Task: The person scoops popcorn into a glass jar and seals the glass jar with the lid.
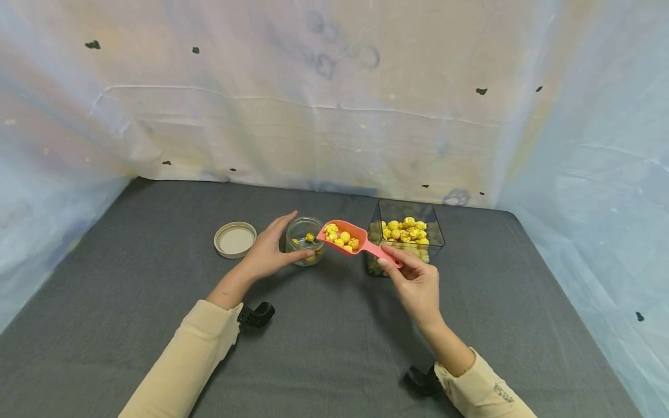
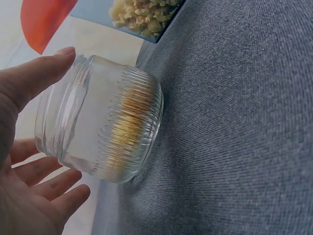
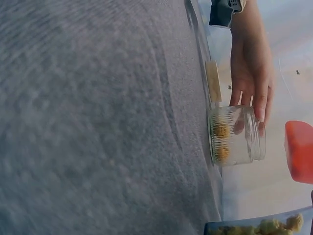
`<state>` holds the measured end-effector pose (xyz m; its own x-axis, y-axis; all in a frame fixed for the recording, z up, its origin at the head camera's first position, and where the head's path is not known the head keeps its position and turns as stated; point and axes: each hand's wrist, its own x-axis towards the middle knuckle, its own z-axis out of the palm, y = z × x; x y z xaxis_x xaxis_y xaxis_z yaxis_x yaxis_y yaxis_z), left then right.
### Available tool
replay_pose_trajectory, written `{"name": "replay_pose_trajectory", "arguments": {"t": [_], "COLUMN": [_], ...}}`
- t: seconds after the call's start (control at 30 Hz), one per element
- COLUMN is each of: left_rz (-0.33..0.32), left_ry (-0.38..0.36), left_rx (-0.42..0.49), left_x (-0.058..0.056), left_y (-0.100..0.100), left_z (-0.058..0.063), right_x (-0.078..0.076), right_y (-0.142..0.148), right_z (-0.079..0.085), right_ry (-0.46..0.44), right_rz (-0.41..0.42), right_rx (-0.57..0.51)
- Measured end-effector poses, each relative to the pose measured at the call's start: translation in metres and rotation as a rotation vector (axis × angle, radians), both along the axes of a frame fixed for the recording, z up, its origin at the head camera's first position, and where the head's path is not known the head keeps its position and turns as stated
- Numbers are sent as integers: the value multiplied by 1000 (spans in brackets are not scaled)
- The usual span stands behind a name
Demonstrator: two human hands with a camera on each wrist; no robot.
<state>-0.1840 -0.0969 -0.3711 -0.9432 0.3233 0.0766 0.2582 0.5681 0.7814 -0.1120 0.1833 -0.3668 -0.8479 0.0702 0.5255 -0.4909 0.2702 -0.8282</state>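
Observation:
A small clear glass jar with a ribbed lower wall stands uncovered on the table, some yellow popcorn at its bottom. My left hand holds the jar near its mouth, thumb on the near side and fingers round the far side. Between thumb and fingers, my right hand pinches the handle of a coral-red scoop. Several pieces of yellow popcorn lie in the scoop's bowl, whose front edge is raised beside the jar's mouth. In the right wrist view only part of the scoop shows.
A clear dark-tinted square container of yellow popcorn stands behind my right hand. Left of the jar, a round cream-coloured lid lies on the grey cloth-covered table. A pale patterned curtain hangs behind the table.

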Motion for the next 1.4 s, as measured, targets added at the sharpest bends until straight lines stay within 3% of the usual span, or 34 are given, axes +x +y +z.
{"name": "replay_pose_trajectory", "arguments": {"t": [0.27,0.63,0.97,1.4], "left_rz": [-3,-31,-32,-36], "left_ry": [5,-31,-45,-53], "left_rx": [-3,100,128,158], "left_x": [-3,-3,-4,-5], "left_y": [-1,0,0,0], "left_z": [-8,-12,-15,-16], "right_x": [-2,-2,-3,7], "right_y": [-3,-6,-5,-22], "right_z": [-7,-9,-8,36], "right_ry": [6,-37,-44,-14], "right_rz": [13,10,21,20], "right_rx": [0,11,49,211]}}
